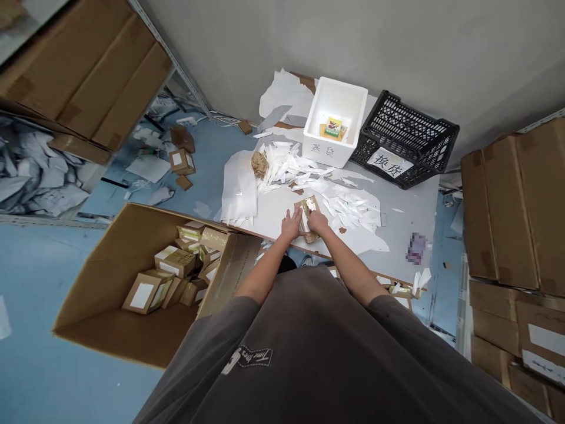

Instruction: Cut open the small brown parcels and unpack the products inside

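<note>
A small brown cardboard box with shiny tape lies on the table near its front edge, between my two hands. My left hand rests against the box's left side, its fingers spread. On the right part of the box is my right hand, its fingers curled closed. Whatever it grips, if anything, is hidden by the fingers. Around the box lie many white paper strips, with a crumpled brown paper ball farther back on the left.
At the back stand a white foam box holding small colourful packets and a black plastic crate. A large open carton with several taped parcels is at left. Stacked cartons flank the right; a shelf with cartons rises left.
</note>
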A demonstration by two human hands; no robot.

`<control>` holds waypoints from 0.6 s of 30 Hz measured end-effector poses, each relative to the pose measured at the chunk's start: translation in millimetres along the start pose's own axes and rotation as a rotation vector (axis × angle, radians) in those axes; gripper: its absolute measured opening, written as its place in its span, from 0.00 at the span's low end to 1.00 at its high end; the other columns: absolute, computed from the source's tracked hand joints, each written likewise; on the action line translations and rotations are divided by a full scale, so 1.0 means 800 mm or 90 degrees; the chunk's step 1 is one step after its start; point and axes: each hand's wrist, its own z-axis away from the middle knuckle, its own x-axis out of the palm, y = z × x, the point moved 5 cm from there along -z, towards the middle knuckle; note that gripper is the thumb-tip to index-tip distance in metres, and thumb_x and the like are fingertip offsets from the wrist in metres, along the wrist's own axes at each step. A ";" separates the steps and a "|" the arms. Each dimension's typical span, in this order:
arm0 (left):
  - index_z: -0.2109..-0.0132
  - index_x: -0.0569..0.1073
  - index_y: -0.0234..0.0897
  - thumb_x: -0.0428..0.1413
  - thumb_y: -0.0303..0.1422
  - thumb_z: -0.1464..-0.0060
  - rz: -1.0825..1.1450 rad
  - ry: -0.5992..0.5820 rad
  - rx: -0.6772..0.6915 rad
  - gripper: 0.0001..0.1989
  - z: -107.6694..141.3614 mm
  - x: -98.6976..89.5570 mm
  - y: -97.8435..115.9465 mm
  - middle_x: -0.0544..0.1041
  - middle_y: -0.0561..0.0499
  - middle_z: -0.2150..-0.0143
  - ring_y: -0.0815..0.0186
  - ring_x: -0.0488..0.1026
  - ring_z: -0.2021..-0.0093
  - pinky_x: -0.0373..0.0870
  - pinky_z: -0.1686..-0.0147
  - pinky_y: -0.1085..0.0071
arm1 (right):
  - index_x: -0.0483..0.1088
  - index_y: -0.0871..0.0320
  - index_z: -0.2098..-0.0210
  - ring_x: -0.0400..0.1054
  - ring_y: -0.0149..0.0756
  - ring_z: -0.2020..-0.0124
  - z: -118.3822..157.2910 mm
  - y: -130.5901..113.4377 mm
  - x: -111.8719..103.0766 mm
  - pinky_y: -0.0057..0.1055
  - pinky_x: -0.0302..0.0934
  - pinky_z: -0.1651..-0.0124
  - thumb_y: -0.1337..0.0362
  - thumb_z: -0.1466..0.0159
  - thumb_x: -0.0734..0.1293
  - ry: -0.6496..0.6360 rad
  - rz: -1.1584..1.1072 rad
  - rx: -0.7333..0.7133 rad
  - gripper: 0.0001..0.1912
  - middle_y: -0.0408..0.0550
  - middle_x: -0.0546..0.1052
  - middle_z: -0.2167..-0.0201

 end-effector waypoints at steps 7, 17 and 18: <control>0.16 0.33 0.46 0.63 0.64 0.45 0.000 0.005 -0.014 0.66 0.000 0.002 -0.003 0.31 0.51 0.14 0.33 0.32 0.17 0.58 0.25 0.46 | 0.76 0.64 0.38 0.79 0.56 0.41 0.088 0.049 0.052 0.38 0.72 0.45 0.66 0.31 0.73 -0.103 0.099 0.020 0.23 0.68 0.83 0.45; 0.16 0.37 0.47 0.65 0.65 0.47 -0.014 0.005 -0.035 0.67 0.002 -0.009 0.007 0.36 0.47 0.14 0.33 0.35 0.17 0.55 0.24 0.44 | 0.76 0.64 0.41 0.79 0.56 0.42 0.138 0.084 0.063 0.38 0.70 0.46 0.65 0.32 0.73 -0.087 0.038 0.051 0.21 0.71 0.81 0.45; 0.16 0.38 0.47 0.65 0.65 0.48 -0.015 0.007 -0.039 0.67 0.004 -0.009 0.009 0.36 0.45 0.14 0.33 0.36 0.17 0.54 0.24 0.43 | 0.76 0.62 0.42 0.79 0.56 0.43 0.140 0.093 0.060 0.38 0.70 0.48 0.63 0.30 0.71 -0.071 0.010 0.058 0.18 0.69 0.82 0.46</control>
